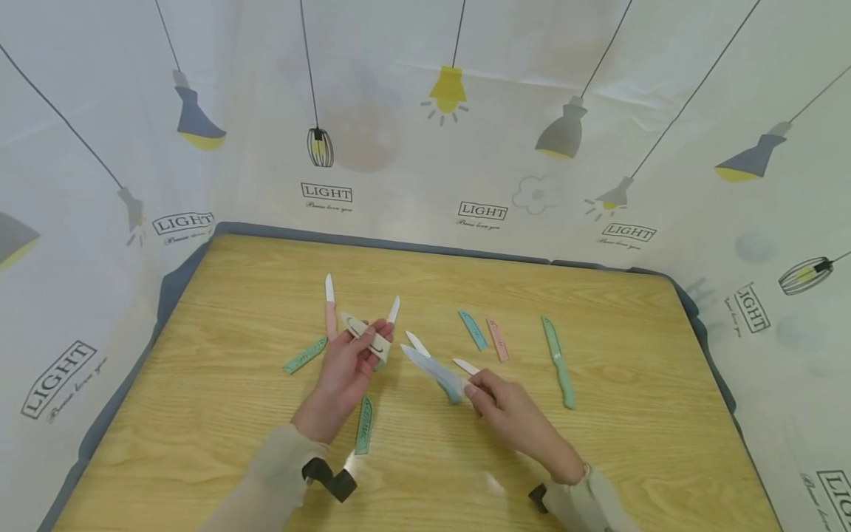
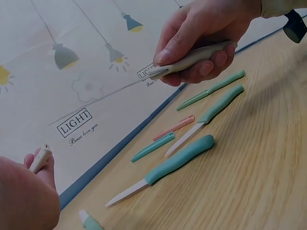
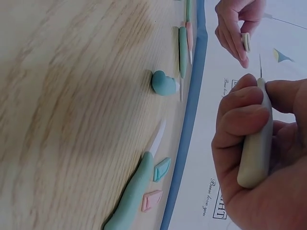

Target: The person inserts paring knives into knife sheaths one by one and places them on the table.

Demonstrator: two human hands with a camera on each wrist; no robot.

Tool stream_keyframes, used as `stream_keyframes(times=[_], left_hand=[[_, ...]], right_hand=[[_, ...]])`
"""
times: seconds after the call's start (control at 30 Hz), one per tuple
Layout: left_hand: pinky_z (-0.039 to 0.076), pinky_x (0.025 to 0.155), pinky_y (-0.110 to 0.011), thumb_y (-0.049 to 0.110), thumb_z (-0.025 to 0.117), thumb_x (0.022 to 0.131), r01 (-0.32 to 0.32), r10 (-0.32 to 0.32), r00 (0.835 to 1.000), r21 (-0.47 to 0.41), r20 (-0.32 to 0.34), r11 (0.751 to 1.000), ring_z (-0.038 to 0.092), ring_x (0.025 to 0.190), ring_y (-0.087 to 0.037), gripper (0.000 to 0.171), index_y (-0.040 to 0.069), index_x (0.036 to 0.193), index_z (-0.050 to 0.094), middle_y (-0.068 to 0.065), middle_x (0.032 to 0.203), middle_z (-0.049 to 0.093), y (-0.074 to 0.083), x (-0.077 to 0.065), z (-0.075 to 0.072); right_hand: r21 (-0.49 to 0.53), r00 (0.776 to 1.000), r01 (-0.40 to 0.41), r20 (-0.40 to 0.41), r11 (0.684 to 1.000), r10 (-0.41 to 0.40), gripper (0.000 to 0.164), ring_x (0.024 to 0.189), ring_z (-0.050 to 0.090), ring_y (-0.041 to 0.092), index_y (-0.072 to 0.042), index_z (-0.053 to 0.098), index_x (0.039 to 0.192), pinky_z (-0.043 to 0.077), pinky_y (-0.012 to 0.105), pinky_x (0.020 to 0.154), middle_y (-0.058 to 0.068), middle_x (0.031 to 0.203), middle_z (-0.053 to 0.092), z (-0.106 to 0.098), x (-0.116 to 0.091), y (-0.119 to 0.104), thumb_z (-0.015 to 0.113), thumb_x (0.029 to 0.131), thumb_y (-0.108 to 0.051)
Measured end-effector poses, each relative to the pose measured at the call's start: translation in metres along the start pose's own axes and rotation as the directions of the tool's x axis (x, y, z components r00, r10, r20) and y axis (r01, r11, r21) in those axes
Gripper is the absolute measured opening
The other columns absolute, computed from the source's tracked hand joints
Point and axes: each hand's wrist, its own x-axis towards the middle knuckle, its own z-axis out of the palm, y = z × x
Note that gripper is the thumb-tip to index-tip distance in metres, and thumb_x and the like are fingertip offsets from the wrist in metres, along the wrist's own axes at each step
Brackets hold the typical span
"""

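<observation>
My right hand (image 1: 508,414) grips a knife by its cream handle (image 3: 256,155). The bare blade (image 1: 428,363) points toward my left hand (image 1: 344,373), which pinches a cream blade sheath (image 1: 375,341) between thumb and fingers. Both hands are raised over the table, the blade tip a short way from the sheath. Below the blade lies a blue-handled knife (image 2: 180,160) with a white blade. A green-handled knife (image 2: 223,104) lies by my right hand, partly hidden in the head view. Behind my left hand, another white-bladed knife (image 1: 394,309) is partly covered by the fingers.
A pink-handled knife (image 1: 331,319) and a green sheath (image 1: 306,355) lie left of my left hand, another green sheath (image 1: 363,427) nearer me. Blue (image 1: 473,329) and pink (image 1: 498,340) sheaths lie farther back. A green sheathed knife (image 1: 559,362) lies to the right on the wooden table (image 1: 631,414).
</observation>
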Motion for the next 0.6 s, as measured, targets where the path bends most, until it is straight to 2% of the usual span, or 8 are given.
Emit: stream_keyframes(times=[0.33, 0.5, 0.6], left_hand=[[0.047, 0.100, -0.031, 0.002, 0.046, 0.100, 0.013, -0.013, 1.000, 0.034, 0.005, 0.999, 0.061, 0.112, -0.024, 0.024, -0.004, 0.124, 0.041, -0.011, 0.111, 0.065, -0.0050, -0.0012, 0.0063], [0.047, 0.099, -0.031, 0.001, 0.046, 0.100, 0.021, -0.020, 1.000, 0.021, -0.003, 1.000, 0.062, 0.111, -0.024, 0.025, -0.004, 0.125, 0.041, -0.018, 0.126, 0.058, -0.0049, -0.0031, 0.0094], [0.047, 0.099, -0.031, 0.002, 0.046, 0.100, 0.022, -0.022, 1.000, 0.011, -0.004, 1.000, 0.061, 0.112, -0.025, 0.024, -0.003, 0.123, 0.042, -0.019, 0.129, 0.056, -0.0050, -0.0035, 0.0097]], right_hand=[[-0.024, 1.000, -0.024, 0.012, 0.999, 0.024, 0.029, 0.046, 0.034, 0.000, -0.011, 0.061, 0.100, 0.028, 0.014, 0.038, -0.002, 0.067, 0.057, 0.0027, 0.0008, -0.0020, 0.045, 0.103, -0.035], [-0.033, 1.000, -0.015, 0.009, 0.999, 0.016, 0.026, 0.046, 0.033, 0.000, -0.013, 0.061, 0.100, 0.027, 0.014, 0.038, -0.004, 0.067, 0.056, 0.0027, 0.0010, -0.0022, 0.045, 0.103, -0.033], [-0.042, 1.000, -0.013, 0.008, 0.999, 0.014, 0.025, 0.046, 0.033, 0.000, -0.014, 0.060, 0.099, 0.028, 0.014, 0.038, -0.006, 0.066, 0.055, 0.0024, 0.0008, -0.0021, 0.045, 0.103, -0.033]])
